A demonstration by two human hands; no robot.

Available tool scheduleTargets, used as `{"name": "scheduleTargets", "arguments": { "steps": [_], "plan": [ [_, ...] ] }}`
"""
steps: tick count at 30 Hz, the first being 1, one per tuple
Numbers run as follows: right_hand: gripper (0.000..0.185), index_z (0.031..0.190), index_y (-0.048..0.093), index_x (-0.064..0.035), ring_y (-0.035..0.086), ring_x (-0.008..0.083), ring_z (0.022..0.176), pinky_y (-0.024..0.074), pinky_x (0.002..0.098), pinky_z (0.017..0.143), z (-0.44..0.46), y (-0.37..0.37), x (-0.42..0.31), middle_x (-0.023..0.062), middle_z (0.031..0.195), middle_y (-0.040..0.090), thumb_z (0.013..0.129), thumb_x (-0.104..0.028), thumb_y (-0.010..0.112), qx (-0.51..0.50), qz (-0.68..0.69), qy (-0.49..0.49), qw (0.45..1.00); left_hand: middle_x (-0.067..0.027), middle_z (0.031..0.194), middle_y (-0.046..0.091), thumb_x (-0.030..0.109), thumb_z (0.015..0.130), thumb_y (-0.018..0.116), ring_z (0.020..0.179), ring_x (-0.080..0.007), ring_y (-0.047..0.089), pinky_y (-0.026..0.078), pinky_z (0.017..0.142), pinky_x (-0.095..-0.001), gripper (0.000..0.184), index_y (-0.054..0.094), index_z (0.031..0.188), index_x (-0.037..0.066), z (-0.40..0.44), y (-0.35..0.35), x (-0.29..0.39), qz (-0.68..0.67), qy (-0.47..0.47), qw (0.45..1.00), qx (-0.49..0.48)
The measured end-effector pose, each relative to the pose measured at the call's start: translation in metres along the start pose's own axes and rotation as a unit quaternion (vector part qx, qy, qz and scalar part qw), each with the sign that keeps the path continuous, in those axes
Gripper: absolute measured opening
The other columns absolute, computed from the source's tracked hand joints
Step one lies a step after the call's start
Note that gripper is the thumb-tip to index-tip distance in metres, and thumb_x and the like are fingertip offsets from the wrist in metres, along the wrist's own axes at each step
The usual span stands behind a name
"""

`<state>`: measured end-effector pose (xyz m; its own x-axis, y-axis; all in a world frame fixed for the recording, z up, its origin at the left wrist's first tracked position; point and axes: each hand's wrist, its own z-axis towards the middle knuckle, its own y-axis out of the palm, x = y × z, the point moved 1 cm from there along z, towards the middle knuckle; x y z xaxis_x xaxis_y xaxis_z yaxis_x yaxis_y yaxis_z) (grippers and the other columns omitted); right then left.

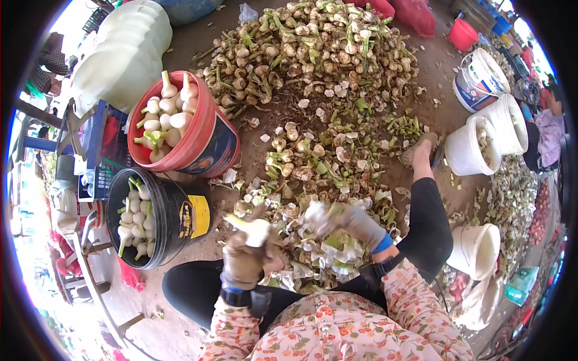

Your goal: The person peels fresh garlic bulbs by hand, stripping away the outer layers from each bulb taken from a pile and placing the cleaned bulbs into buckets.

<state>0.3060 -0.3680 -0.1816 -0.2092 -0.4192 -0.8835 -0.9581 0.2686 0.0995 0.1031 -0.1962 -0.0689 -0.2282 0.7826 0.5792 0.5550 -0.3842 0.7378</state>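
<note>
In a soiled glove, my left hand (pixel 244 259) is closed on a white garlic bulb (pixel 257 232) whose stem points to the left. My right hand (pixel 355 224), also gloved, is a short way to the right, over the litter of skins. Motion smears its fingers, and a whitish blur at their tips cannot be made out. Below both hands lie loose garlic skins (pixel 301 256) and cut bits of stalk. A few unpeeled garlic bulbs (pixel 280 157) rest on the ground just beyond.
A large heap of unpeeled garlic (pixel 313 48) rises at the back. On the left stand a red bucket (pixel 224 141) and a black bucket (pixel 171 231), both holding cleaned bulbs. Several white buckets (pixel 460 147) line the right side. A metal frame (pixel 90 283) stands at far left.
</note>
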Motion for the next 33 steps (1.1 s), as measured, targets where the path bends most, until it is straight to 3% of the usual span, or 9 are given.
{"name": "scheduleTargets", "arguments": {
  "steps": [2, 5, 8, 10, 12, 18, 23, 27, 33],
  "plan": [
    [0.033, 0.113, 0.056, -0.0059, 0.062, 0.0284, 0.094, 0.0484, 0.0385, 0.082, 0.014, -0.003, 0.009, 0.0155, 0.098, 0.063, 0.084, -0.021, 0.058, -0.033, -0.323, 0.059, 0.944, -0.0055, 0.081, 0.062, 0.04, 0.078, 0.061, 0.054, -0.0155, 0.054, 0.041, 0.043, -0.0257, 0.063, 0.043, 0.13, 0.008, -0.004, -0.02, 0.036, 0.015, 0.089, 0.98, 0.177],
    [0.043, 0.12, 0.054, -0.0112, 0.061, 0.0327, 0.099, 0.0471, 0.0414, 0.085, 0.049, -0.003, 0.01, 0.0182, 0.105, 0.062, 0.082, -0.031, 0.059, 0.064, -0.404, 0.075, 0.909, -0.0038, 0.095, 0.055, 0.041, 0.082, 0.064, 0.065, -0.0105, 0.045, 0.038, 0.052, -0.0238, 0.074, 0.032, 0.14, 0.008, -0.01, -0.033, 0.096, -0.174, 0.268, 0.946, -0.061],
    [0.047, 0.124, 0.051, -0.0108, 0.06, 0.0349, 0.101, 0.0477, 0.0422, 0.085, 0.113, -0.006, 0.004, 0.0191, 0.11, 0.061, 0.082, -0.032, 0.061, 0.126, -0.43, 0.051, 0.892, -0.0051, 0.104, 0.056, 0.048, 0.08, 0.065, 0.072, -0.0107, 0.048, 0.039, 0.057, -0.0238, 0.077, 0.033, 0.14, 0.011, -0.002, -0.032, 0.104, -0.137, 0.267, 0.952, -0.062],
    [0.046, 0.123, 0.05, -0.0097, 0.059, 0.035, 0.102, 0.048, 0.0426, 0.084, 0.161, -0.006, -0.008, 0.0187, 0.11, 0.061, 0.083, -0.03, 0.061, 0.13, -0.479, 0.111, 0.861, -0.0042, 0.1, 0.059, 0.049, 0.081, 0.063, 0.077, -0.0124, 0.054, 0.041, 0.06, -0.0229, 0.07, 0.04, 0.136, 0.011, 0.013, -0.033, 0.079, -0.069, 0.167, 0.977, 0.115],
    [0.043, 0.12, 0.05, -0.009, 0.06, 0.0347, 0.102, 0.0482, 0.0429, 0.083, 0.191, -0.012, -0.003, 0.0184, 0.11, 0.061, 0.082, -0.028, 0.061, 0.116, -0.504, 0.174, 0.838, -0.0067, 0.097, 0.06, 0.041, 0.086, 0.06, 0.079, -0.0183, 0.06, 0.047, 0.064, -0.0252, 0.054, 0.048, 0.128, 0.009, 0.032, -0.034, 0.049, 0.042, 0.06, 0.99, 0.124],
    [0.034, 0.114, 0.053, -0.0115, 0.061, 0.0328, 0.099, 0.0482, 0.0403, 0.085, 0.191, -0.008, 0.019, 0.0168, 0.103, 0.063, 0.081, -0.016, 0.06, 0.178, -0.417, 0.12, 0.883, -0.0097, 0.098, 0.063, 0.018, 0.089, 0.055, 0.088, -0.0202, 0.061, 0.048, 0.074, -0.0296, 0.04, 0.049, 0.125, 0.001, 0.065, -0.046, -0.011, 0.139, -0.077, 0.964, 0.212],
    [0.054, 0.128, 0.045, -0.0137, 0.06, 0.0385, 0.092, 0.0481, 0.0447, 0.08, 0.089, 0.054, -0.044, 0.0186, 0.111, 0.056, 0.078, -0.012, 0.063, 0.104, -0.465, -0.032, 0.879, -0.011, 0.117, 0.052, 0.003, 0.079, 0.066, 0.104, -0.0194, 0.053, 0.048, 0.086, -0.0295, 0.066, 0.032, 0.136, 0.0, 0.072, -0.059, -0.07, 0.267, -0.011, 0.945, 0.187],
    [0.06, 0.137, 0.036, -0.0064, 0.06, 0.0239, 0.096, 0.0477, 0.038, 0.076, 0.028, 0.062, -0.075, 0.014, 0.112, 0.056, 0.083, -0.014, 0.062, 0.134, -0.095, -0.231, 0.959, -0.0092, 0.112, 0.056, -0.004, 0.078, 0.062, 0.095, -0.0185, 0.058, 0.05, 0.082, -0.028, 0.058, 0.037, 0.13, 0.004, 0.056, -0.035, -0.044, 0.054, -0.041, 0.991, 0.119],
    [0.049, 0.123, 0.052, -0.0006, 0.057, 0.0144, 0.087, 0.0465, 0.0262, 0.077, -0.001, 0.047, -0.102, 0.0085, 0.098, 0.061, 0.082, -0.022, 0.068, 0.146, -0.031, -0.125, 0.981, -0.0066, 0.111, 0.057, -0.005, 0.074, 0.068, 0.094, -0.0175, 0.058, 0.05, 0.081, -0.0267, 0.064, 0.038, 0.129, 0.008, 0.031, 0.004, -0.044, 0.1, -0.044, 0.993, 0.042]
  ]
}}
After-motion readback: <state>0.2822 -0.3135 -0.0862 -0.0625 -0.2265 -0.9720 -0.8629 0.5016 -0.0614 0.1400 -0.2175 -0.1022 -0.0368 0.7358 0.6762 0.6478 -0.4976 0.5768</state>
